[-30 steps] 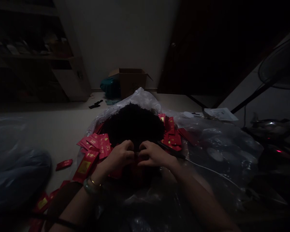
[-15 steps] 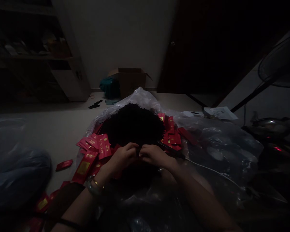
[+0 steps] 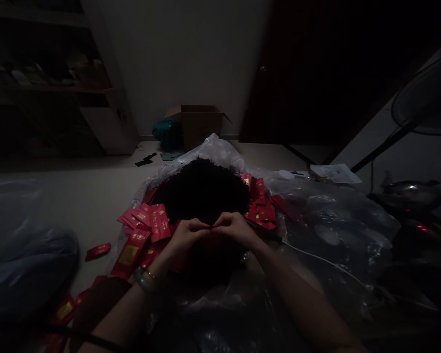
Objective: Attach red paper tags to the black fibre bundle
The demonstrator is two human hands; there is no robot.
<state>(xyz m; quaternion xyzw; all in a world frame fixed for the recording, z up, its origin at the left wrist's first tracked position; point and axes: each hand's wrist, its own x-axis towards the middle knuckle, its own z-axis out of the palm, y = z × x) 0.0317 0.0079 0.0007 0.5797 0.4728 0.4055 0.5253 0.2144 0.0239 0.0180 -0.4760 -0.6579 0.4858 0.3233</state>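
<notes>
In this dim view my left hand (image 3: 185,235) and my right hand (image 3: 235,229) meet fingertip to fingertip, both pinched on one small red packet (image 3: 211,234) between them. They hover at the near edge of a dark heap of loose material (image 3: 202,189) lying on clear plastic sheeting (image 3: 330,220). Several red packets with gold print (image 3: 147,220) are scattered left of my left hand, and more red packets (image 3: 260,206) lie right of the heap. A bangle sits on my left wrist.
A cardboard box (image 3: 198,122) and a teal bundle (image 3: 165,133) stand by the far wall. Shelving (image 3: 59,88) fills the left. A fan (image 3: 426,103) and a metal appliance with a red light (image 3: 415,196) are on the right. A bluish plastic bag (image 3: 25,264) lies at left.
Both hands have risen slightly and drawn together, their fingertips closing on the red packet over the heap's near edge.
</notes>
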